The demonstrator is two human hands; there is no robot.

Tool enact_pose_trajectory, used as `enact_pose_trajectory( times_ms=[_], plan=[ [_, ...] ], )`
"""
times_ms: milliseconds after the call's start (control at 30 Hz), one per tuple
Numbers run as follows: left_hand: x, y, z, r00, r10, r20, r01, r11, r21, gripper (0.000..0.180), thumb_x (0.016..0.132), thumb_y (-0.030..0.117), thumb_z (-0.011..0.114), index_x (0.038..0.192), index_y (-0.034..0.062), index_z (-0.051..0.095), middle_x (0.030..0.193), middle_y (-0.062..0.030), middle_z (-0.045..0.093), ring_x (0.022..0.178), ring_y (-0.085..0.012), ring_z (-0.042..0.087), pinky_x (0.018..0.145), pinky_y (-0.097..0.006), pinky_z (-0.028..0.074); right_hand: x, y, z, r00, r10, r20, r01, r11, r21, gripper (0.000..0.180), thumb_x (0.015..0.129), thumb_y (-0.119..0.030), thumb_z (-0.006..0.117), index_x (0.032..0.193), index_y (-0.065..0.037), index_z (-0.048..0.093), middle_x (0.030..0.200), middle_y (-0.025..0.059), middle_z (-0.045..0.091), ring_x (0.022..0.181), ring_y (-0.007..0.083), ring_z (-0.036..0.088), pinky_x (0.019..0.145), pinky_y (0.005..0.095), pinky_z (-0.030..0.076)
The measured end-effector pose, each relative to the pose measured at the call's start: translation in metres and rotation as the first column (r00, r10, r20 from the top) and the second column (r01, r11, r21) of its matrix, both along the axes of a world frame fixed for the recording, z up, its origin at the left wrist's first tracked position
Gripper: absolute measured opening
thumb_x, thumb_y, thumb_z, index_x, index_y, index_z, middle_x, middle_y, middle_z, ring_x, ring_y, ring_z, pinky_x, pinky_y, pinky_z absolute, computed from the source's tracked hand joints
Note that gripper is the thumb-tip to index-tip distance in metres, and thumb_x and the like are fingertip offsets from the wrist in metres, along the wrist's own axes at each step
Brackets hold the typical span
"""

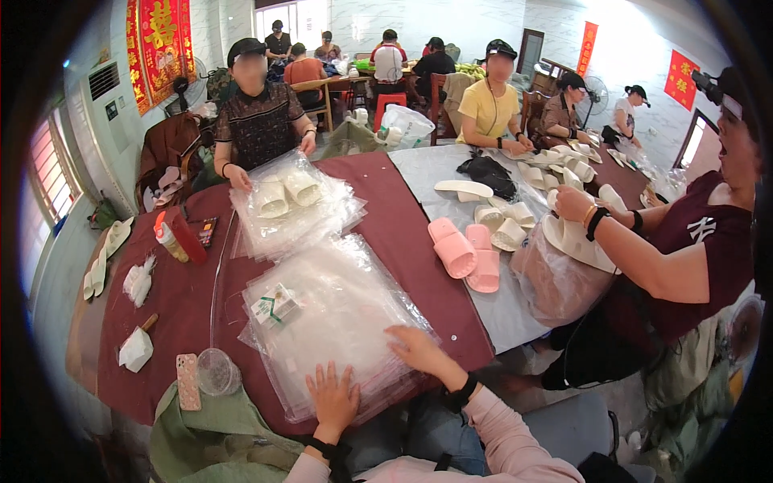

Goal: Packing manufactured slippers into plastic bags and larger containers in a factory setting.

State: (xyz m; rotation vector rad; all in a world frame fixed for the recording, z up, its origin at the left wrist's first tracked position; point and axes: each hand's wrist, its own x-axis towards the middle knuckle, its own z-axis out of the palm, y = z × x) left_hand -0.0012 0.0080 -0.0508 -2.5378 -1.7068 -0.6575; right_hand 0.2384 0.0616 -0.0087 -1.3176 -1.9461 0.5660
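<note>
A large stack of clear plastic bags lies on the dark red cloth in front of me. My left hand rests flat on its near edge, fingers spread. Over the right side of the stack is my right hand, its fingers stretched out and holding nothing I can see. A small white and green box sits on the stack's left part. Beyond it, a pair of cream slippers lies on another pile of clear bags, with a co-worker's hands beside them.
Pink slippers lie right of the stack, near cream slippers and a black cloth bundle. At left are a phone, a clear round tub and a red box. A co-worker at right handles slippers.
</note>
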Motion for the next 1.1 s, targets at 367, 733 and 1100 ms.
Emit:
enact_pose_trajectory(
  times_ms=[367,733,1100],
  plan=[
    [0.002,0.001,0.007,1.0,0.011,0.015,-0.01,0.999,-0.039,0.048,0.079,0.033,0.059,0.124,0.0169,0.052,0.133,-0.019,0.041,0.127,-0.0418,0.029,0.105,-0.06,0.013,0.112,0.083,0.002,0.656,-0.679,0.328,0.642,0.731,0.229,0.054,0.078,-0.024,0.063,0.124,0.001,0.045,0.127,0.019,0.048,0.114,0.037,0.047,0.093,0.045,0.04],
    [0.003,0.0,0.008,1.0,-0.004,0.029,0.004,1.0,-0.024,0.049,0.077,0.031,0.061,0.123,0.015,0.053,0.131,-0.0196,0.041,0.125,-0.0422,0.031,0.104,-0.061,0.014,0.205,0.101,-0.025,0.541,-0.627,0.56,0.763,0.647,-0.012,0.077,0.076,-0.047,0.06,0.137,-0.009,0.033,0.146,0.0134,0.027,0.136,0.0306,0.022,0.107,0.0554,0.017],
    [-0.002,0.0,0.003,1.0,0.018,0.0,-0.018,1.0,-0.016,0.049,0.078,0.034,0.059,0.123,0.017,0.053,0.132,-0.0187,0.042,0.126,-0.0423,0.03,0.105,-0.061,0.014,0.173,0.112,-0.013,0.566,-0.681,0.465,0.787,0.615,-0.057,0.064,0.071,-0.043,0.068,0.119,-0.004,0.05,0.124,0.0172,0.048,0.118,0.0298,0.044,0.095,0.0505,0.036]
  ],
)
